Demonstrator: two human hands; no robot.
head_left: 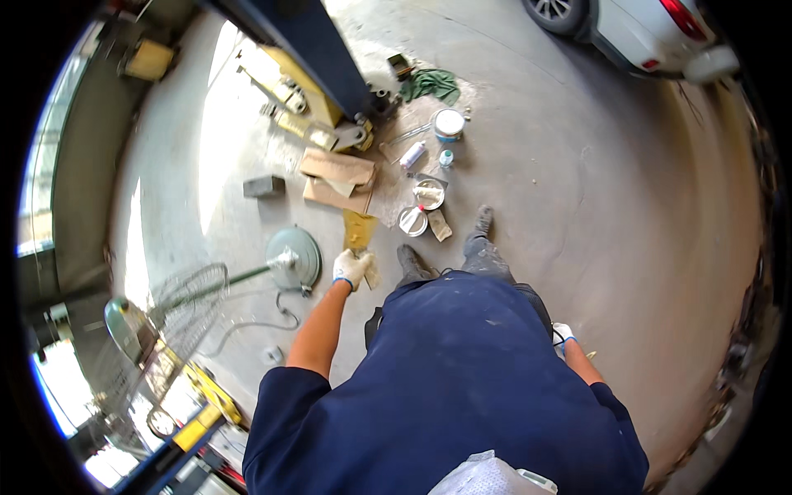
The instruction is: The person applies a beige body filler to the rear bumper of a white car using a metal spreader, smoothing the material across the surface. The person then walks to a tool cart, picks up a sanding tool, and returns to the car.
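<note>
My left hand (353,268), in a white glove, is closed around a flat piece smeared yellow-brown (359,229), like a putty board; a paler strip (372,272) shows at its side. My right hand (563,335), also gloved, is by my right thigh with its fingers mostly hidden; a thin yellowish tip (591,355) shows beside that wrist. Beyond my feet are an open tin (428,195) with pale paste and a second round tin (410,224) with a white, red-capped tube (414,216) on top. A brownish folded piece (440,226) lies next to them.
Ahead are a lidded white can (450,124), a white bottle (413,154), cardboard (338,177), a green cloth (431,85) and a blue lift post (301,49). At left, a tipped fan's round base (293,257) and cable (252,323) lie near a dark block (264,186). A white car (635,33) stands far right.
</note>
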